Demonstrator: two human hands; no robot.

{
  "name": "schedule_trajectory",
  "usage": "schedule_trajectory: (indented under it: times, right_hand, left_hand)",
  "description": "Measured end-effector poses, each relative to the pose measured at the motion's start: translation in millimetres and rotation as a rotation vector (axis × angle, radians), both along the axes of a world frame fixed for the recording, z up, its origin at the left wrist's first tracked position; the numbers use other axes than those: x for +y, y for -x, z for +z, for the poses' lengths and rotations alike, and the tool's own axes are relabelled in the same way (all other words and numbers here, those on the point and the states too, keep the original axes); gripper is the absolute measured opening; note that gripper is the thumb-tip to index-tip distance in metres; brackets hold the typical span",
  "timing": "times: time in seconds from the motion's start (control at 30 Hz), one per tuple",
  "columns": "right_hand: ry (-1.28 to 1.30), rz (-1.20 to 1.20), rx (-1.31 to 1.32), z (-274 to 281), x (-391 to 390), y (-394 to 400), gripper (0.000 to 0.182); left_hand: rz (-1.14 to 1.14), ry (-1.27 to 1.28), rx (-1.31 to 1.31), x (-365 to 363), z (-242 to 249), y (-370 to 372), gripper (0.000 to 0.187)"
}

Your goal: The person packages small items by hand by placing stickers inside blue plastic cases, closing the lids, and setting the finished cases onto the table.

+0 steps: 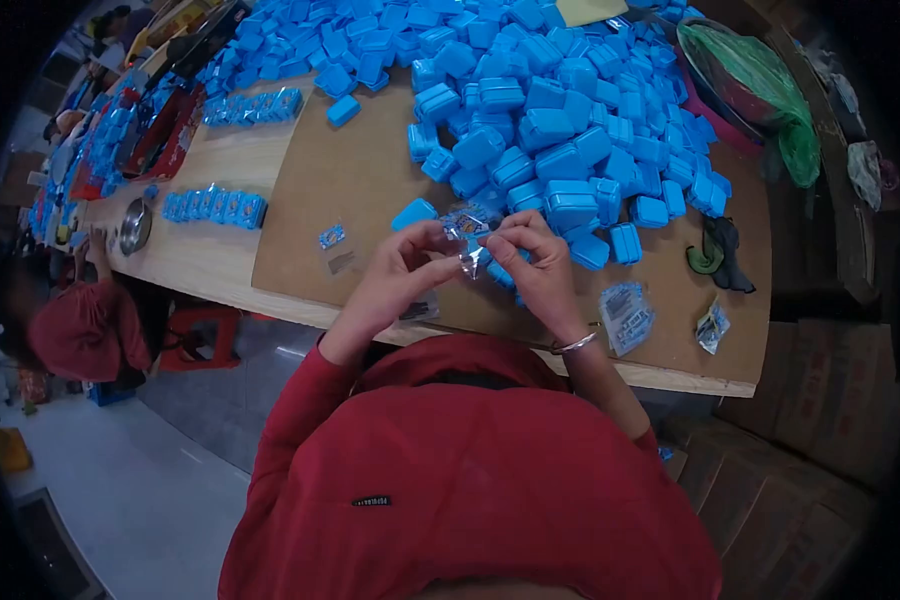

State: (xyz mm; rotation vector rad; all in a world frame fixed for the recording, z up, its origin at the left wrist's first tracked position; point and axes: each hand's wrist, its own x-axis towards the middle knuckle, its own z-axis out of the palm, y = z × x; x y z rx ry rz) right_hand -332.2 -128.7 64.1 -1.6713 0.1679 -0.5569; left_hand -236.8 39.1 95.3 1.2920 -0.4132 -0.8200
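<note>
Between my two hands is a small clear plastic packet with a printed label. My left hand pinches its left side with thumb and fingers. The fingers of my right hand are pinched together at its right edge; a bangle circles that wrist. Just behind the packet lies a blue plastic case on the brown cardboard sheet. A large heap of closed blue cases rises beyond my hands. Another printed packet lies flat to the left of my left hand.
Two rows of blue packs stand at the left near a metal bowl. A bag of small packets, a crumpled wrapper and a dark glove-like cloth lie at the right. A person in red sits at the far left.
</note>
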Motion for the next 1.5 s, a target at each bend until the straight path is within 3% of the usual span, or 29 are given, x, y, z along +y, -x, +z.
schedule_trajectory:
  times: [0.1, 0.13, 0.27, 0.33, 0.43, 0.53, 0.57, 0.67, 0.77, 0.87, 0.97, 1.17, 1.27, 1.37, 1.5]
  right_hand:
    - [0.068, -0.008, 0.002, 0, 8, -6, 0.013]
    - [0.113, -0.03, -0.012, 2, 9, -5, 0.013]
    - [0.117, 0.037, 0.017, 13, 8, 0, 0.012]
    - [-0.076, 0.171, 0.131, 15, 8, 1, 0.013]
    - [-0.227, 0.313, 0.261, 11, 3, 2, 0.015]
    - [-0.192, 0.256, 0.203, -1, 0, -3, 0.015]
    - [-0.164, 0.209, 0.156, -4, 1, -4, 0.015]
    - [-0.013, 0.036, 0.121, -6, 6, -9, 0.014]
    - [0.185, -0.02, 0.069, -6, 7, -13, 0.013]
    - [0.336, -0.057, -0.027, -16, 3, -22, 0.012]
    - [0.301, 0.034, -0.059, -17, 5, -23, 0.015]
    - [0.069, 0.147, 0.01, -7, 8, -21, 0.011]
    - [-0.214, 0.194, 0.047, -12, 8, -22, 0.012]
    - [-0.34, 0.252, 0.077, -4, 9, -20, 0.012]
    - [-0.221, 0.247, -0.01, -2, 12, -21, 0.011]
  left_hand:
    - [0.096, -0.123, -0.259, 5, -21, -3, 0.014]
    - [0.169, -0.154, -0.293, 4, -22, 0, 0.025]
    - [0.139, -0.326, -0.625, 10, -22, 2, 0.022]
    - [0.167, -0.388, -0.733, 8, -7, 9, 0.022]
    - [-0.007, -0.332, -0.866, 13, -5, 4, 0.015]
    - [0.306, -0.192, -0.797, 3, -17, -10, 0.021]
    - [0.382, -0.372, -0.97, 8, -45, -29, 0.032]
    - [0.327, -0.728, -1.336, 19, -104, -48, 0.035]
    - [0.128, -0.788, -0.771, 10, -66, -31, 0.036]
    - [0.218, -0.173, -0.224, 19, -82, -31, 0.034]
    - [0.206, -0.06, -0.046, 27, -53, -24, 0.035]
    - [0.175, 0.042, 0.008, 35, -38, -22, 0.035]
    - [0.094, 0.051, -0.05, 38, -37, -21, 0.035]
    - [0.021, 0.005, -0.087, 42, -37, -23, 0.037]
    - [-0.014, 0.055, -0.101, 39, -30, -22, 0.038]
